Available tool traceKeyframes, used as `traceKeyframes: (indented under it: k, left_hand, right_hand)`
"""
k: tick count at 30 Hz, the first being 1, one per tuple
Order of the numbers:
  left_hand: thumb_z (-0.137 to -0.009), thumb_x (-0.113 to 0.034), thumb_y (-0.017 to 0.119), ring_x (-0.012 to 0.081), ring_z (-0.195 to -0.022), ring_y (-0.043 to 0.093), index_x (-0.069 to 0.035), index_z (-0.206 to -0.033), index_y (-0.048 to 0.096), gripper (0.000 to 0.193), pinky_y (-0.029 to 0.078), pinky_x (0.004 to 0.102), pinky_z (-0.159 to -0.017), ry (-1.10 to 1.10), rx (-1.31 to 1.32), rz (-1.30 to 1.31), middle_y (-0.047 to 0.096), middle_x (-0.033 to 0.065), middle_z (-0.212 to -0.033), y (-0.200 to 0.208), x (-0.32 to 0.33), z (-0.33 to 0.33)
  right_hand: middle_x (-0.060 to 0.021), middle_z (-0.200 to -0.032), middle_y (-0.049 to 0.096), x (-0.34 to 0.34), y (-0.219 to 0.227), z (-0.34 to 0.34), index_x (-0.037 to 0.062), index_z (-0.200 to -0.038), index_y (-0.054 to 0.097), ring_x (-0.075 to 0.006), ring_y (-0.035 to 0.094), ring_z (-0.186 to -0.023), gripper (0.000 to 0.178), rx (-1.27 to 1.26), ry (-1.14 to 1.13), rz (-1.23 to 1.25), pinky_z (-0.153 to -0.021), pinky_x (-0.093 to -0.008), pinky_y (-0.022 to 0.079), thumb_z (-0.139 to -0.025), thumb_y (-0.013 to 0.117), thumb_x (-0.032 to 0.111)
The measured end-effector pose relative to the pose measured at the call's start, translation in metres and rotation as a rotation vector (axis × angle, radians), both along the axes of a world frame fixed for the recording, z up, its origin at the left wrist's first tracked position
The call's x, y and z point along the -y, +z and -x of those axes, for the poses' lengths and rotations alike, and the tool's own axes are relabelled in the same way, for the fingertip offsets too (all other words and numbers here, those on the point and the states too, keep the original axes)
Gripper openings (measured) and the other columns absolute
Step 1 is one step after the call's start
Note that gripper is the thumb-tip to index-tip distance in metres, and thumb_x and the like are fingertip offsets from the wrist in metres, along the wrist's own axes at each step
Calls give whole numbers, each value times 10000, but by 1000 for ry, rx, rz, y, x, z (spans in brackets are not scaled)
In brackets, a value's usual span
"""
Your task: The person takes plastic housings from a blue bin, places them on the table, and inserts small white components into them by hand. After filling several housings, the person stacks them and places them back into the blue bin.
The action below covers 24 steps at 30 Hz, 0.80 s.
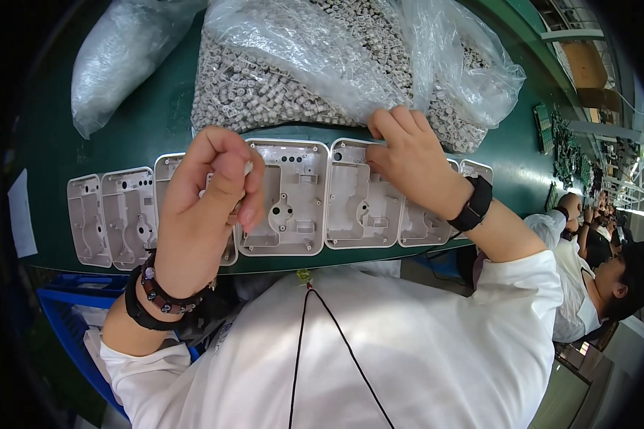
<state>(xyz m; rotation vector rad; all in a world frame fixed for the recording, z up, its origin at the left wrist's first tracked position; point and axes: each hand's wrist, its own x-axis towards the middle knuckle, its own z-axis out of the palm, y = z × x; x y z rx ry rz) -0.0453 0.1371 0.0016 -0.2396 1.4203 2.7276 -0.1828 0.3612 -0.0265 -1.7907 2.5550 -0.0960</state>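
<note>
My left hand (215,182) is raised over the row of housings with its fingers curled in. A small white plastic piece (248,168) shows between its fingertips. My right hand (418,157) hangs over the upper part of a white plastic housing (363,232), fingers bent toward the thumb; whatever it may hold is hidden. Between the hands lies another white housing (308,193), open side up, with posts, small holes and a round hub inside. Just beyond them rests a clear plastic bag (265,89) full of small light-grey plastic parts.
More housings (125,214) continue the row at left and right on the green table (157,107). A second clear bag (125,61) lies far left, near a white sheet (21,213). Green circuit boards (544,129) are at far right. A blue crate (71,300) stands below left; a person (579,279) sits at right.
</note>
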Motion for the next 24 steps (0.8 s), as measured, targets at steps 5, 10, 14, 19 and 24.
traceKeyframes:
  k: [5,10,14,19,24]
  left_hand:
    - [-935,-188,475,58,-580,416,-47,-1009,482,159,354,192,-533,-35,172,142,499,20,-803,1,0,4]
    - [-936,-174,466,54,-568,414,-49,-1005,502,147,341,186,-521,-121,173,247,506,11,-813,-4,2,7]
    - [-936,-176,466,51,-556,404,-53,-990,504,140,325,182,-512,-17,123,308,493,1,-796,-7,11,12]
    - [-931,-183,478,49,-546,386,-55,-973,501,137,311,184,-502,137,49,295,473,-6,-774,-9,15,21]
    - [-928,-181,487,49,-536,367,-58,-953,496,127,312,192,-496,179,41,343,459,-10,-762,-10,12,19]
  right_hand:
    - [-58,-1046,481,-11,10,-4,77,-820,634,-239,449,-995,180,92,32,11,-838,-332,368,-642,662,63]
    - [-96,-1025,574,-36,58,68,26,-977,601,-233,553,-919,252,300,-49,225,-805,-328,444,-726,605,1]
    - [-115,-972,615,-61,63,167,31,-987,598,-242,594,-871,200,215,-431,185,-774,-320,460,-792,593,75]
    - [-149,-966,627,-76,-15,200,65,-1035,614,-321,587,-898,302,172,-284,-4,-803,-371,460,-752,643,168]
    - [-152,-959,621,-74,-3,203,33,-1012,614,-311,574,-879,248,175,-388,25,-786,-336,453,-773,613,99]
